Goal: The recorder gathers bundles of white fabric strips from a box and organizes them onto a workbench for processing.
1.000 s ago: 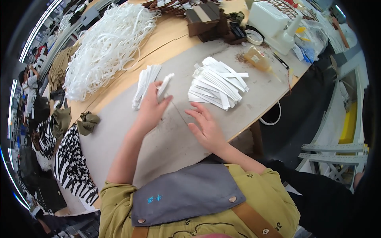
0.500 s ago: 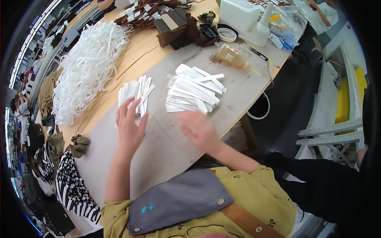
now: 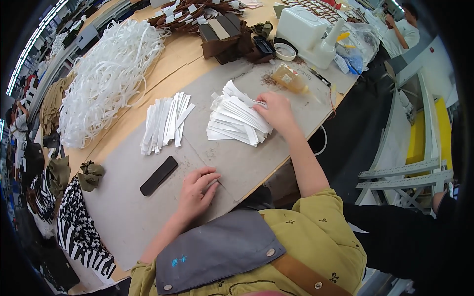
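White fanned strips (image 3: 234, 121), right hand (image 3: 275, 109) pinching one (left hand (image 3: 197, 194), grip loosely parted)

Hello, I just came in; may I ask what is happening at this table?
A person is handling short white strips. The right hand has its fingertips at the right pile of strips; whether they already grip one is hard to tell. The left hand lies loosely bent on the grey surface, near a flat black bar. A left pile of strips lies apart, between the right pile and a white ribbon tangle.
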A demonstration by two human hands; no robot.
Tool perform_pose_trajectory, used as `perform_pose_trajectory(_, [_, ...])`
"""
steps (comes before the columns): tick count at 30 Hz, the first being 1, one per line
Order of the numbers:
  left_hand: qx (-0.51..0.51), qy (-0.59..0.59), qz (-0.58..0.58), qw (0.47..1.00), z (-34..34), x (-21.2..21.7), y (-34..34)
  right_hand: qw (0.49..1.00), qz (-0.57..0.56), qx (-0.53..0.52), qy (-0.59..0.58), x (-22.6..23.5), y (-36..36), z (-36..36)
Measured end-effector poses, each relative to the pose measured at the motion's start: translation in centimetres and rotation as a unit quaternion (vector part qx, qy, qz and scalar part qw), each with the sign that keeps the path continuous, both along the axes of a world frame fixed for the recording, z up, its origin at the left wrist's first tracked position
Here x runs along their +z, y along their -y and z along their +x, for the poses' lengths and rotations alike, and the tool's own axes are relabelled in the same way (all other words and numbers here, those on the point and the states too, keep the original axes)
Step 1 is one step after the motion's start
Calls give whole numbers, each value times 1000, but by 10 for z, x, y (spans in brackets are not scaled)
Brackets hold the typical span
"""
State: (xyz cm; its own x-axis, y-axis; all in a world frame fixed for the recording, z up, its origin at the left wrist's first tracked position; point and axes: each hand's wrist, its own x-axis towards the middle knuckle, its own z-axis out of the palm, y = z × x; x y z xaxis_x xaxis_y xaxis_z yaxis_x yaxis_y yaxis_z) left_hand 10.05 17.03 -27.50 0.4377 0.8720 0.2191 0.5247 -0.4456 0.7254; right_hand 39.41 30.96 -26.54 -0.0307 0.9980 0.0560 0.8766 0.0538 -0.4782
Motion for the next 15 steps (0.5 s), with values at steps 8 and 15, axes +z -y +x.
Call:
perform_pose_trajectory(8, [11, 35, -10, 999, -2, -4, -1, 990, 109, -26, 82, -9, 7, -12])
perform_pose_trajectory(15, [-14, 32, -2, 999, -6, -2, -4, 957, 222, -43, 184, 7, 15, -16])
